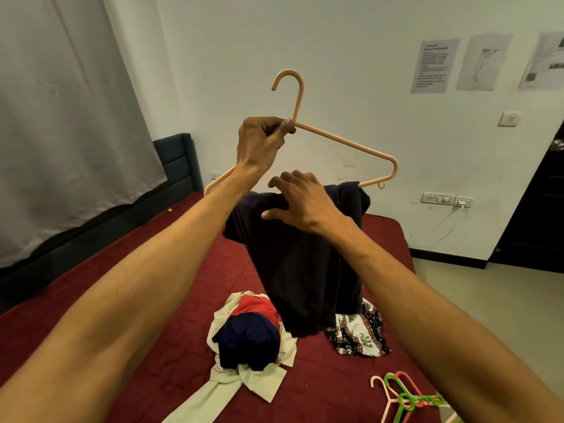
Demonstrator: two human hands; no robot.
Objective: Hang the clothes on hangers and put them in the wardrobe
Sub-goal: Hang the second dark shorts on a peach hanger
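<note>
The dark navy garment hangs folded over the lower bar of a peach hanger, which I hold up in front of me above the bed. The cloth drapes straight down from just under my right hand, its lower edge near the clothes lying on the bed. My left hand grips the hanger at the neck, right under the hook, thumb and fingers curled round the junction, wrist bent and forearm stretched up and forward. My right hand lies on the top fold of the garment at the bar, fingers spread and only lightly bent, thumb out to the left, holding nothing that I can make out; that arm reaches in from the lower right. Below, on the red cover, lies a heap of clothes in cream, red and blue, with a black-and-white patterned cloth just beside the hanging hem. Spare hangers, pink and green, lie near the bed's right corner.
</note>
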